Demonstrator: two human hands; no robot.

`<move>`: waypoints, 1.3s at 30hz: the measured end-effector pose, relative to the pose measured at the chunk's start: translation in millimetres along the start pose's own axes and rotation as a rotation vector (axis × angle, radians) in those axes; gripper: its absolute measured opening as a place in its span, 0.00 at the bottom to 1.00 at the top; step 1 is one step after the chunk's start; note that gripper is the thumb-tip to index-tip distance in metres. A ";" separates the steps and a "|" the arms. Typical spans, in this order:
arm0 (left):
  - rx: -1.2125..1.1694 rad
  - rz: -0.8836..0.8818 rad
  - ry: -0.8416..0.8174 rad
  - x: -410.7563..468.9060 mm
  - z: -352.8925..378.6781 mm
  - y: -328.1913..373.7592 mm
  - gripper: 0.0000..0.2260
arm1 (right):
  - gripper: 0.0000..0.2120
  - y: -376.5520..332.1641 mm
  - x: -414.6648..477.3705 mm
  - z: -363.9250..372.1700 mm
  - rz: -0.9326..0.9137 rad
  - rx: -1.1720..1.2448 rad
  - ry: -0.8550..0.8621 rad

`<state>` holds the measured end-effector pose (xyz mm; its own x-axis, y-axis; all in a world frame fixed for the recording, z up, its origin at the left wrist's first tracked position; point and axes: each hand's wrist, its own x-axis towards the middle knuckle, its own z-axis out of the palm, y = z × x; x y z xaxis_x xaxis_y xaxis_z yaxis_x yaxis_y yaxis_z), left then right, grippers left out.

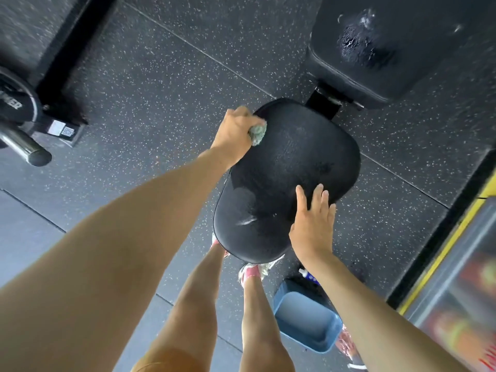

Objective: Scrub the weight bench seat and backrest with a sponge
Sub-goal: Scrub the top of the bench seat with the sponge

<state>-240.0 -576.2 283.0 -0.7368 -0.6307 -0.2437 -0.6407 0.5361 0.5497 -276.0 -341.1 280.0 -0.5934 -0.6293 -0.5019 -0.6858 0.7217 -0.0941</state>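
Head view, looking down. Grips a grey-green sponge (258, 133) in the left hand (236, 135), fingers curled tight round it. Presses it on the far left edge of the black seat (284, 170). Lays the right hand (312, 224) flat on the near right side of the seat, fingers straight and a little spread, holding nothing. Shows wet, shiny streaks on the seat top. Shows the black backrest (402, 44) past the seat, at the top right, with wet bubbly spots on it. Stands on a dark speckled floor (161, 76), with a blue tub (306, 320) near the feet. Shows a weight plate (13, 103) and a metal bar (24, 147) far off to the left.
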 end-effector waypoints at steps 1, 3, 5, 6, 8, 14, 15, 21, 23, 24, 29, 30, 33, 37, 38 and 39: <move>0.000 0.036 0.002 -17.8 1.8 -6.2 0.17 | 0.39 0.1 -0.2 -0.1 -0.004 0.003 -0.005; -0.002 0.101 -0.062 -50.8 3.7 -20.6 0.18 | 0.38 0.2 -0.5 -0.4 -0.006 0.011 -0.013; -0.025 0.096 -0.198 -67.4 0.4 -28.9 0.19 | 0.37 -0.2 0.0 -2.3 -0.002 0.017 -0.012; -0.046 0.087 -0.242 -66.7 -3.7 -29.0 0.20 | 0.37 -0.5 0.1 -2.2 0.000 0.019 -0.018; -0.087 0.056 -0.199 -49.5 -11.6 -23.0 0.21 | 0.37 -0.9 0.3 -1.7 0.002 0.014 -0.018; 0.000 -0.014 -0.005 8.7 -3.5 -0.1 0.24 | 0.36 -1.0 -0.5 3.0 0.003 0.013 0.011; 0.014 -0.018 -0.008 3.7 0.9 -1.6 0.25 | 0.36 -0.9 -0.6 3.2 0.002 0.015 0.008; 0.125 0.258 -0.146 -101.8 20.4 -27.0 0.25 | 0.33 -0.4 -0.8 -2.0 -0.007 0.039 -0.002; 0.181 0.438 -0.301 -124.6 13.5 -32.5 0.24 | 0.32 0.8 -0.6 -4.1 -0.011 0.051 -0.015; 0.170 0.474 -0.323 -127.7 9.9 -35.4 0.24 | 0.32 1.7 -0.8 -4.8 -0.016 0.047 -0.019; 0.031 -0.048 0.077 -105.2 3.7 -28.0 0.20 | 0.34 4.5 -3.5 -2.7 -0.034 0.012 -0.017; 0.052 -0.135 0.084 -104.8 7.3 -25.0 0.21 | 0.34 4.0 -3.6 -1.8 -0.029 0.015 -0.014; 0.100 -0.086 -0.018 -128.4 24.2 -14.9 0.21 | 0.35 1.5 -4.2 0.0 -0.010 0.020 -0.022; 0.145 0.329 -0.387 -161.4 25.4 -17.4 0.23 | 0.35 0.3 -3.7 -1.1 0.005 0.040 -0.026; 0.094 0.284 -0.340 -156.6 21.3 -21.0 0.24 | 0.35 0.1 -3.4 -1.6 0.006 0.040 -0.027; 0.033 0.146 -0.246 -148.6 17.2 -24.1 0.23 | 0.35 0.0 -3.3 -1.8 0.008 0.036 -0.029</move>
<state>-118.8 -485.8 292.3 -0.8492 -0.3931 -0.3526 -0.5281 0.6317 0.5676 -274.9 -339.6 283.2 -0.5859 -0.6156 -0.5271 -0.6651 0.7368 -0.1212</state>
